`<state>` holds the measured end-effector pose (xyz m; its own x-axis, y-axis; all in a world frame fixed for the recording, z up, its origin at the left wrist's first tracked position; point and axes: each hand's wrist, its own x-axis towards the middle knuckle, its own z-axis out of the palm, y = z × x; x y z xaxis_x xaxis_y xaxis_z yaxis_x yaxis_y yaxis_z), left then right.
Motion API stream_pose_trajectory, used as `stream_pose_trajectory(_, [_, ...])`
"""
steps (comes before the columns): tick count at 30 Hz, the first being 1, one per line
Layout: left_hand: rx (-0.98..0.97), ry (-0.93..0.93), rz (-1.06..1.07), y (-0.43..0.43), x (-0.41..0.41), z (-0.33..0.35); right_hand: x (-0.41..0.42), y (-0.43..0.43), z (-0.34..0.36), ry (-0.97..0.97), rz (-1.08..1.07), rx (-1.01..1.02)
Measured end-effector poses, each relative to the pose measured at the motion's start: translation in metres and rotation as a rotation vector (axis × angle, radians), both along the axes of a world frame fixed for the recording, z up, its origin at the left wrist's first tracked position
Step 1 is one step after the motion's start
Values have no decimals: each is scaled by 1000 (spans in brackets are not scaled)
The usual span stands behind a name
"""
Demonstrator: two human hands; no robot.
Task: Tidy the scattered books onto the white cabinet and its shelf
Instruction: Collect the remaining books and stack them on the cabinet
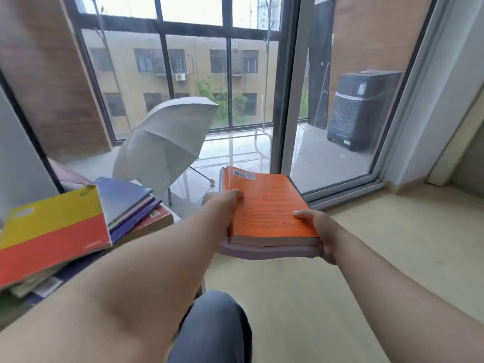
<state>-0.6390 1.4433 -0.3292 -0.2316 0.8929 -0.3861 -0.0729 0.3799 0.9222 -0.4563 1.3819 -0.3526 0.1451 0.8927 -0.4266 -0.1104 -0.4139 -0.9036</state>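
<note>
Am holding orange-topped book stack [267,213] in both hands: left hand [222,203] gripping left edge, right hand [318,231] gripping near-right corner. Long axis pointing away from me. Book pile [86,221] lying to left, nearer left hand.

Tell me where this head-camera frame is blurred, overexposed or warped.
Head view: the yellow-and-red book at the left edge is smeared by motion blur; the orange book held in the left hand and right hand is sharper, though its print stays illegible; the sky through the upper window panes is blown out white; the window frames bow outward from wide-angle distortion.

Bare forearms, no sleeves; blue-grey trouser leg [214,326]
</note>
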Motion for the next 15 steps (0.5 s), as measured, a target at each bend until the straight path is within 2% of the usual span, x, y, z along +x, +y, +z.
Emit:
stream_pose_trajectory(6, [100,35,245,25,-103,18,-93,42,30,25,145,81])
stream_pose_trajectory(15, [95,100,539,19,-255,24,-237,75,40,59,410,72])
